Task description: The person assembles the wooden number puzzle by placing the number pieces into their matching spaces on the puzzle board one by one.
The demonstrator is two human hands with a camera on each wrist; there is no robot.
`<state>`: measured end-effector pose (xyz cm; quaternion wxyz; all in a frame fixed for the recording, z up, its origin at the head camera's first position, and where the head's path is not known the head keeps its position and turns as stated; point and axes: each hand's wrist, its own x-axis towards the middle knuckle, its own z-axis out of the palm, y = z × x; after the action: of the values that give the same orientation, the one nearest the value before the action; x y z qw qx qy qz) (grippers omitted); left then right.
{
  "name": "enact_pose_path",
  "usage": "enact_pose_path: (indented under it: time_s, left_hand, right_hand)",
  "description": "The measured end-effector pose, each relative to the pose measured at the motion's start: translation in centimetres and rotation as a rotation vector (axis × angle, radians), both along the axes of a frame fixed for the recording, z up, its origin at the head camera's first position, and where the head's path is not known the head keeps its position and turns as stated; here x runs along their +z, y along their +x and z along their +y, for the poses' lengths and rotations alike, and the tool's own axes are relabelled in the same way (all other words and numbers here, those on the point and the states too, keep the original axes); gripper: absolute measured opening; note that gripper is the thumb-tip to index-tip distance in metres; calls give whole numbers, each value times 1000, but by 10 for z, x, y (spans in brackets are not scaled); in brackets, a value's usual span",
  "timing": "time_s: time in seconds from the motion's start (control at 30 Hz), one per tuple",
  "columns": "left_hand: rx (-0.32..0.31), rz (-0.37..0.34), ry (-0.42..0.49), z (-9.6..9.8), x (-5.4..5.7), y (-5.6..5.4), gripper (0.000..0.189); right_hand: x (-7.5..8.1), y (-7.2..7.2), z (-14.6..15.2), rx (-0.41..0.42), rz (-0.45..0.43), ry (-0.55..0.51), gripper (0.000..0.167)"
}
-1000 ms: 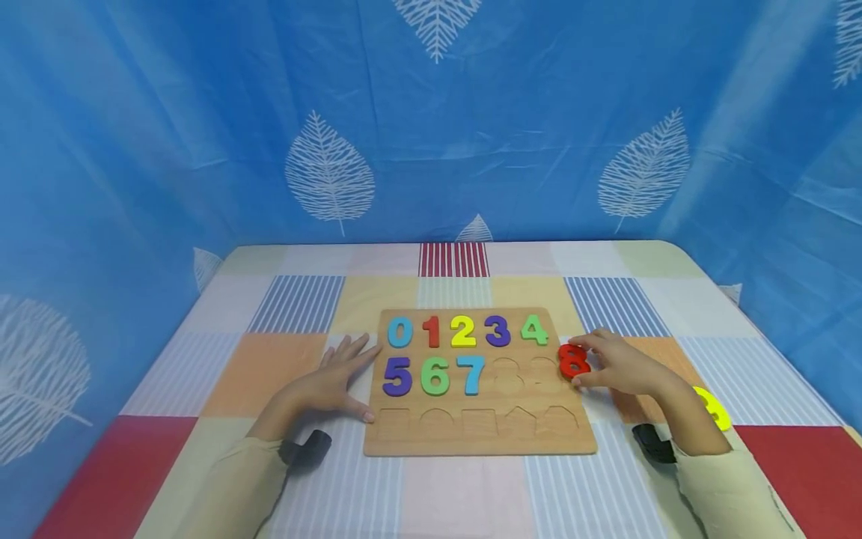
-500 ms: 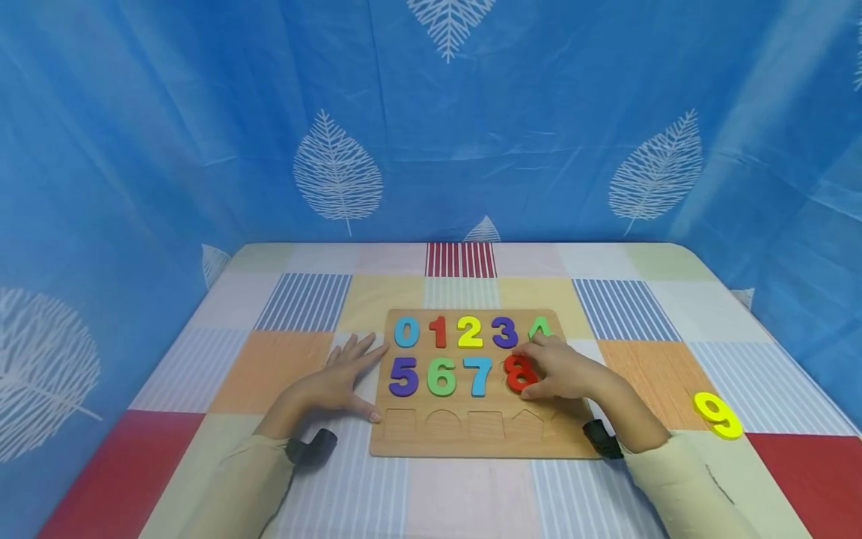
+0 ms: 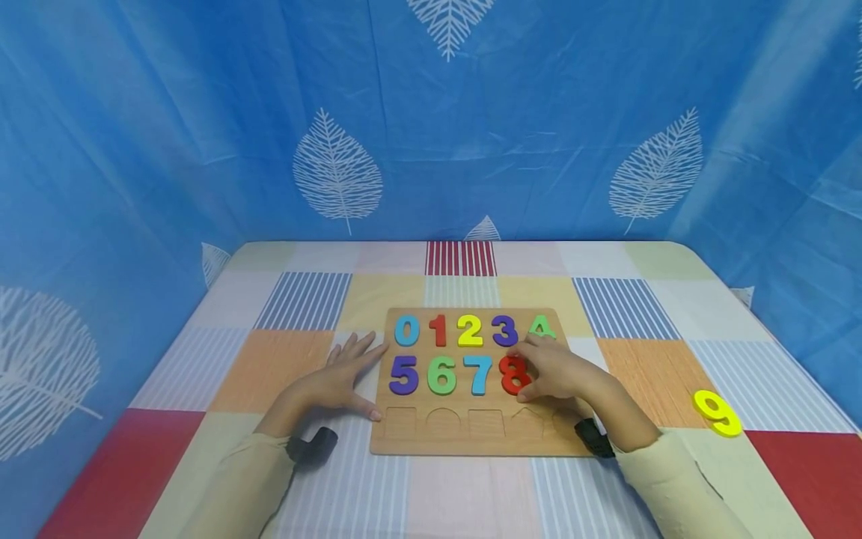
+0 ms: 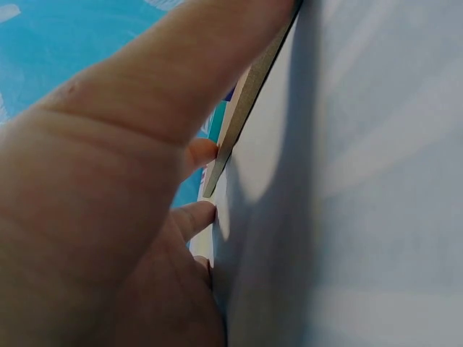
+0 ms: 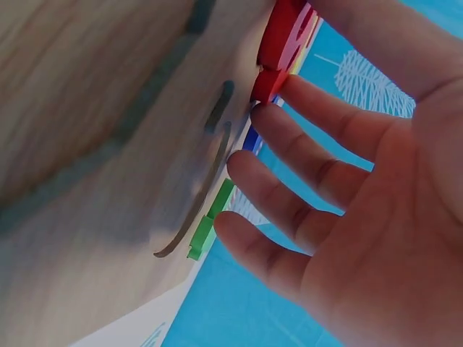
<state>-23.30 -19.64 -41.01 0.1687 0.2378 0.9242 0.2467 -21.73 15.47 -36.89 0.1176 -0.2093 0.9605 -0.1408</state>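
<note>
A wooden number board [image 3: 451, 445] lies on the table, with the digits 0 to 7 seated in its two upper rows. Just right of the light blue 7 [image 3: 477, 367] is a red number 8 [image 3: 512, 374], pinched between the thumb and fingers of my right hand [image 3: 566, 372]. In the right wrist view this red 8 [image 5: 278, 43] sits raised on the board surface. My right hand partly covers the green 4 [image 3: 541, 326]. At the board's left edge rests my left hand [image 3: 333, 385], fingers spread, with thumb and index fingertips touching it.
A yellow number 9 [image 3: 727, 427] lies on the patchwork tablecloth [image 3: 471, 498] at the right. Shallow shaped recesses [image 3: 486, 424] run along the board's bottom row. A blue curtain [image 3: 498, 150] with white leaves hangs behind the table.
My right hand has carried the red 8 leftward from beside the board to the spot next to the 7, then shifted slightly further left. My left hand stays at the board's edge.
</note>
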Motion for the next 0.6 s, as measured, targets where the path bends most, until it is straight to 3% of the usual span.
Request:
enact_pose_path:
  time_s: [0.3, 0.6]
  left_hand:
    - [-5, -4, 3, 2, 1, 0, 111]
    - [1, 2, -14, 1, 2, 1, 110]
  right_hand:
    - [-3, 0, 4, -19, -6, -10, 63]
    - [-2, 7, 26, -22, 4, -27, 57]
